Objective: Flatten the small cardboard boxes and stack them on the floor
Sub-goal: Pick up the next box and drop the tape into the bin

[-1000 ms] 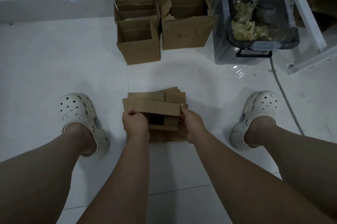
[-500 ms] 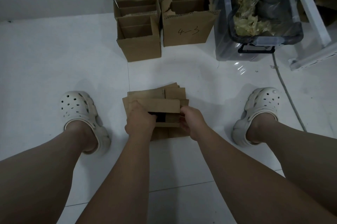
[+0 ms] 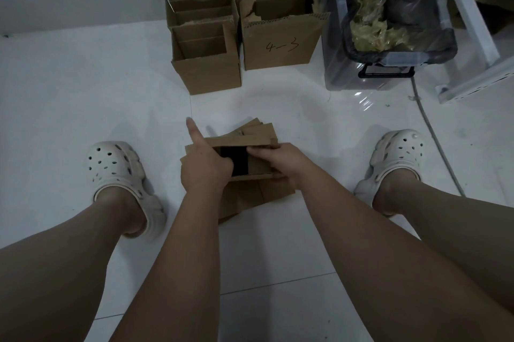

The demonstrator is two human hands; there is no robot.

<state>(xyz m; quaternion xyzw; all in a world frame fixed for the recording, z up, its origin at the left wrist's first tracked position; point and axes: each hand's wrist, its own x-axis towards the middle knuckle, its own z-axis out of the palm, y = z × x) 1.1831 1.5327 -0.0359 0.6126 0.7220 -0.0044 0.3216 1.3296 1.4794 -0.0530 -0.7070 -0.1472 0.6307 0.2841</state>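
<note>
Tiled floor [image 3: 83, 91], both hands [image 3: 205, 167] [image 3: 282, 160] gripping cardboard box [image 3: 260, 165]

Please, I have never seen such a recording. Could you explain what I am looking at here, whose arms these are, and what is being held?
There is no machine here: a person works with bare hands. The camera sits on the person's head and looks down, so you see their own arms, legs and pale shoes. The left hand and the right hand both grip one small cardboard box, partly open, above a pile of flattened boxes on the white floor. The left forefinger sticks out straight. Farther off, near the wall, more open boxes stand upright, one of them marked "4-3". Beside them is a clear bin with a black bag inside.
</note>
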